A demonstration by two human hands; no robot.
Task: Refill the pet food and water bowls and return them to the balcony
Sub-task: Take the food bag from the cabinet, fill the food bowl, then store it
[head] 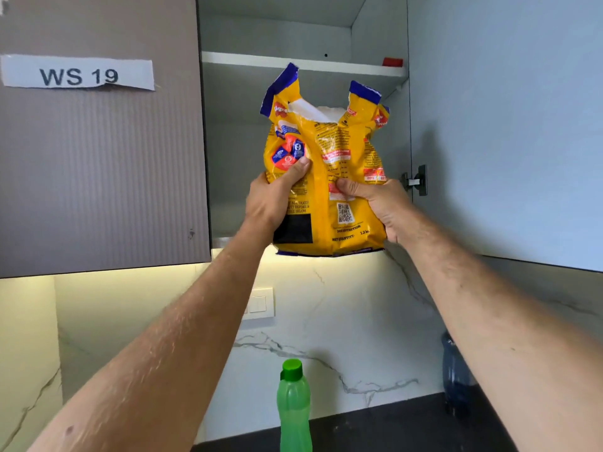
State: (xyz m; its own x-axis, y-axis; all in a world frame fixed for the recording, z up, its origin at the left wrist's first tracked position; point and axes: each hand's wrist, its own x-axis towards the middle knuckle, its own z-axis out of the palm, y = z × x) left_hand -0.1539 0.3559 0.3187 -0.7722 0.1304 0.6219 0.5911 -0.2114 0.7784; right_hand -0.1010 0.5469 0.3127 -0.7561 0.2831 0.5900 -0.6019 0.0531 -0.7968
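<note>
Kitchen wall cabinet (pixel 378 132), door swung open to the right; marble backsplash below, dark table at the bottom of view. Neighbouring closed door carries a paper label "WS 19" (pixel 77 74).

Yellow pet food bag (pixel 329 177) — top torn open, blue-edged flaps standing up — is upright at the cabinet mouth, its base level with the bottom shelf edge. Whether the base rests on the shelf or hangs just clear cannot be told.

Left hand (pixel 274 199) grips the bag's left side at mid-height, thumb pressed on the front panel. Right hand (pixel 380 203) holds the right side, fingers (pixel 346 185) curled into a pinch of the crumpled front. Both hands closed on the bag; neither is nearer, grip roughly symmetric.

Long axis vertical, opening up. Judgement: bag is either going in or coming out — the frame does not settle which. Either way the axis should stay upright so that no kibble spills.

Green water bottle (pixel 293 406) stands capped on the table directly below; a dark blue bottle (pixel 455 380) stands at right. No bowls in view.
</note>
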